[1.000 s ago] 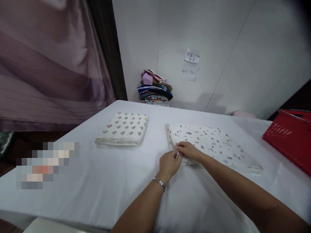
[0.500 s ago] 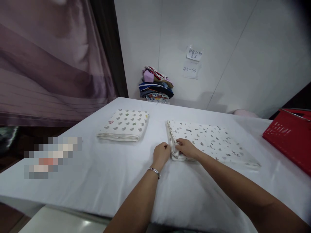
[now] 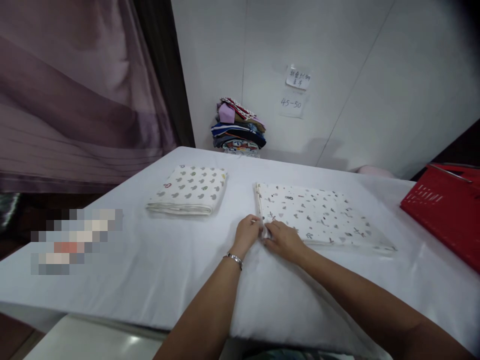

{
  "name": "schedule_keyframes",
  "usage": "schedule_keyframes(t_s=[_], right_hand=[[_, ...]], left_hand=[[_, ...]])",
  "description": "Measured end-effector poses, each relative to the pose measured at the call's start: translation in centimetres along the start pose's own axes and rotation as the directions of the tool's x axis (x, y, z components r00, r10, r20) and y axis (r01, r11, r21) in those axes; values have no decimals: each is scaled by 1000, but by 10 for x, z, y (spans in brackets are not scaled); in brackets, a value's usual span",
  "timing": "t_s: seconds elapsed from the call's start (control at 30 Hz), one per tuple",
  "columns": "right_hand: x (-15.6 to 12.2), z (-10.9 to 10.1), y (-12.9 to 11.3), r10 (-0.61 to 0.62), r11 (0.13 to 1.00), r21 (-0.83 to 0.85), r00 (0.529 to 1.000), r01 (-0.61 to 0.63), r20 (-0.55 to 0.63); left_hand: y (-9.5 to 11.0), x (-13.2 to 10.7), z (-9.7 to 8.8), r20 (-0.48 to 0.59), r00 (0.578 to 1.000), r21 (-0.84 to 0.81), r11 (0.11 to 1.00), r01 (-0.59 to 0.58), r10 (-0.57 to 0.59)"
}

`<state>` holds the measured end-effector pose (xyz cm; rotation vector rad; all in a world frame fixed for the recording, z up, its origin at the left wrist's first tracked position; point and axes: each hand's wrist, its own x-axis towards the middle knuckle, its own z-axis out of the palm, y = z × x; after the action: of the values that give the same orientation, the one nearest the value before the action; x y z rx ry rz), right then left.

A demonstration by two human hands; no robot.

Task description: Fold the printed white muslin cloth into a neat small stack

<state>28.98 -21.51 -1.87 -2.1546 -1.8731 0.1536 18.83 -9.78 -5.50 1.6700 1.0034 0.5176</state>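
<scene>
A white cloth (image 3: 318, 215) with small grey and dark printed motifs lies folded flat on the table, longer from left to right. At its near left corner my left hand (image 3: 247, 234) is closed, thumb and fingers pinching the edge of the cloth. My right hand (image 3: 285, 242) meets it from the right, its bent fingers gripping the same corner. The fingertips of both hands almost touch, and the pinched fabric between them is mostly hidden. Left of the hands sits a second folded white cloth (image 3: 191, 187) with grey mushroom-like prints and a few coloured ones.
A white sheet covers the table (image 3: 180, 270). At the right edge stands a red basket (image 3: 442, 210) with a metal handle. Behind the table rises a stack of folded fabrics (image 3: 240, 125) against the wall. A pinkish curtain (image 3: 75, 100) hangs at left, above a blurred-out patch.
The bunched, lifted left edge of the printed cloth now lies flat and straight. My right hand has moved down and slightly left to the corner. The view has shifted slightly.
</scene>
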Motion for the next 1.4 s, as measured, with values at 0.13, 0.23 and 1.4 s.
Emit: schedule_keyframes(t_s=[0.13,0.23,1.4], right_hand=[[0,-1,5,72,986,149,997,-70,-5],[-1,0,9,90,974,210,996,-83,-25],[-2,21,28,63,895,439,947,87,-315]], left_hand=[[6,-1,0,56,996,-191,978,83,-74],[12,-3,-2,81,993,-220,971,98,-82],[16,-18,17,-64,995,272,961,-52,72]])
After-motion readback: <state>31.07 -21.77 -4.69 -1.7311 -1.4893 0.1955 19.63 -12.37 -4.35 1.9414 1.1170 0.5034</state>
